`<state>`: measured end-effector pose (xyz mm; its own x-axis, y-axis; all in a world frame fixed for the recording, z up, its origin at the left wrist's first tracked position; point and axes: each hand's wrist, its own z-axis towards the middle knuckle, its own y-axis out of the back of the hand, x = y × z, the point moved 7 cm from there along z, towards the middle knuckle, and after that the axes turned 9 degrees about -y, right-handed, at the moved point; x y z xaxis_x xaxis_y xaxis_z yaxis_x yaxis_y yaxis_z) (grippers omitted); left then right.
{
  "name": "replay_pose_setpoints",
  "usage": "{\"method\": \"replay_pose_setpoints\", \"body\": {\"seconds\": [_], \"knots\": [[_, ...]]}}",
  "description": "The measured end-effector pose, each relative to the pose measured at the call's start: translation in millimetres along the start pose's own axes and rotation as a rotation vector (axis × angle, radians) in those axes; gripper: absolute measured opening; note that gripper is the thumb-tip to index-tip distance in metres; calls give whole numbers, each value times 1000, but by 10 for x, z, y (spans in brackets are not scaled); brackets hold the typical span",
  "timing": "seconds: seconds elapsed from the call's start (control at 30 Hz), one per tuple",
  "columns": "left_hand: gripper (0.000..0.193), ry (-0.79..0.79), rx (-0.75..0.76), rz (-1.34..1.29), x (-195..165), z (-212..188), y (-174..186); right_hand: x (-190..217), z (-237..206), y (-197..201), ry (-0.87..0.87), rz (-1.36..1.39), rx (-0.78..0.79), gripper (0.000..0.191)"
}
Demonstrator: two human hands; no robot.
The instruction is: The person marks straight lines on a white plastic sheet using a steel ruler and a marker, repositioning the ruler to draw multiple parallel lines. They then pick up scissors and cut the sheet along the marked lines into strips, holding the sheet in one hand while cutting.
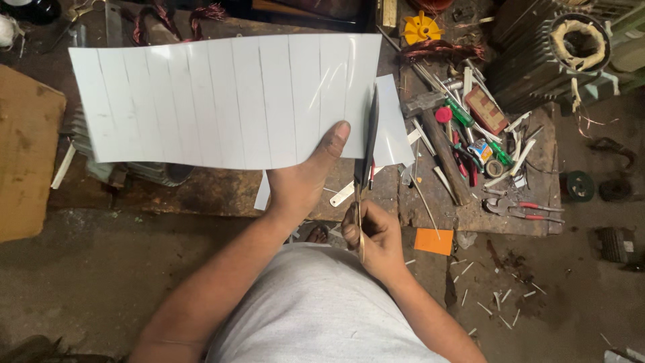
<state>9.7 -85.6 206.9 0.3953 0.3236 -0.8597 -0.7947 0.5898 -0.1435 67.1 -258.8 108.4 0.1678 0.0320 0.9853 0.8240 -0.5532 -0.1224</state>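
Observation:
My left hand [306, 176] holds a long white sheet [222, 101] by its lower edge, thumb on top. Pencil lines divide the sheet into several narrow strips. My right hand [373, 235] grips a pair of dark scissors [368, 144], blades pointing away from me. The blades are cutting along the rightmost line, and the strip to their right [393, 124] hangs partly separated.
A wooden bench [470, 202] at right carries a hammer [437, 138], pliers [524, 208], screwdrivers and small parts. A motor stator [551, 47] stands at the back right, a yellow fan [422, 28] beside copper coils. An orange card [433, 240] and white offcuts lie on the floor.

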Motion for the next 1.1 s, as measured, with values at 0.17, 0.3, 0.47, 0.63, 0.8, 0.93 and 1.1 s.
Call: {"method": "replay_pose_setpoints", "body": {"seconds": [0.17, 0.3, 0.47, 0.63, 0.8, 0.93, 1.1], "knots": [[31, 20, 61, 104, -1, -74, -64, 90, 18, 35, 50, 7, -15, 48], [32, 96, 63, -2, 83, -124, -81, 8, -15, 52, -15, -14, -73, 43], [31, 81, 55, 61, 121, -157, -53, -29, -16, 32, -39, -52, -89, 41], [30, 136, 115, 45, 163, -236, -125, 80, 23, 49, 7, 50, -104, 44], [30, 116, 133, 30, 138, -272, -165, 135, 36, 89, -25, 43, -167, 42], [29, 97, 116, 93, 120, -251, -131, 94, 72, 93, -108, 58, -201, 37], [32, 241, 91, 56, 233, -253, -109, 140, 115, 137, -76, 78, -241, 36]]}}
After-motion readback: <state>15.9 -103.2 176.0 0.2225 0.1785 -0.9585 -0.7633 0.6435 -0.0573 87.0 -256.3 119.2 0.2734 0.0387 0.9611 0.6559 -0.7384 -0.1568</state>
